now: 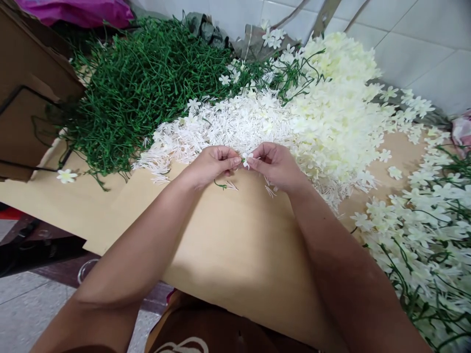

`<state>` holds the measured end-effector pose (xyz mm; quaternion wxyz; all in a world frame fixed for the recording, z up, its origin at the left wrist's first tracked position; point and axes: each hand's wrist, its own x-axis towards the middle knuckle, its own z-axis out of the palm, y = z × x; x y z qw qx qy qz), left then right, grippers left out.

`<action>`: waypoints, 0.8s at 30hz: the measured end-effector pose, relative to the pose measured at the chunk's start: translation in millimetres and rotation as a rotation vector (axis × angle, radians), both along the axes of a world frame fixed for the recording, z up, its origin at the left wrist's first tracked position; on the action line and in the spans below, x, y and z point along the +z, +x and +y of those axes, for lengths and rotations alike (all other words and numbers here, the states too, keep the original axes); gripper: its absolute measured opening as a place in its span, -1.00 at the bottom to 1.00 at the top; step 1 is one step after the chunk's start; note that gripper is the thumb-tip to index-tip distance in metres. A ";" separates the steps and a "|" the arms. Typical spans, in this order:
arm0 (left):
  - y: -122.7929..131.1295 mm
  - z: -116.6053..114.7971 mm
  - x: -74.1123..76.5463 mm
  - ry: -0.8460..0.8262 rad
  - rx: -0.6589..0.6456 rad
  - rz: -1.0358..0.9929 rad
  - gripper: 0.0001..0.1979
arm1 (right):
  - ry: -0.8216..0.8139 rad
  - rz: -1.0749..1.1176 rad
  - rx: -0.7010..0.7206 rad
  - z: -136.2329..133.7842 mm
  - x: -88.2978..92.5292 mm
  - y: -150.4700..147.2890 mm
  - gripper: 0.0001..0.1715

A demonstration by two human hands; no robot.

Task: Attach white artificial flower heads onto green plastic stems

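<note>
My left hand (pixel 217 164) and my right hand (pixel 275 164) meet above the near edge of the white pile. Between their fingertips is a small white artificial flower (pixel 248 159). My right thumb and finger pinch its petals. The left fingertips are closed at its other side, where a bit of green stem shows; most of that stem is hidden. Just beyond my hands lies a heap of thin white stamens (pixel 221 127). Below my left hand, a loose green stem (pixel 221 185) and a few white stamens (pixel 231 186) rest on the brown board (pixel 228 245).
A large heap of green stems (pixel 154 83) lies back left, beside a cardboard box (pixel 33 98). Cream petals (pixel 338 103) are piled back right against the tiled wall (pixel 423 44). Flowers on stems (pixel 423 225) are heaped at right. One loose flower (pixel 66 176) lies far left.
</note>
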<state>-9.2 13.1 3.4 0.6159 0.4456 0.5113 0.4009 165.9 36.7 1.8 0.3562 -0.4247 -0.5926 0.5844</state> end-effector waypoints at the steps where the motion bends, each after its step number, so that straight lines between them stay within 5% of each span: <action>1: 0.1 0.0 1.0 -0.002 0.004 -0.005 -0.77 | 0.032 -0.025 -0.005 -0.8 0.1 -0.9 -0.48; 24: 5.2 3.4 9.4 -0.107 -0.037 0.083 -0.78 | -0.024 0.052 0.018 -5.1 -14.1 -3.3 -0.50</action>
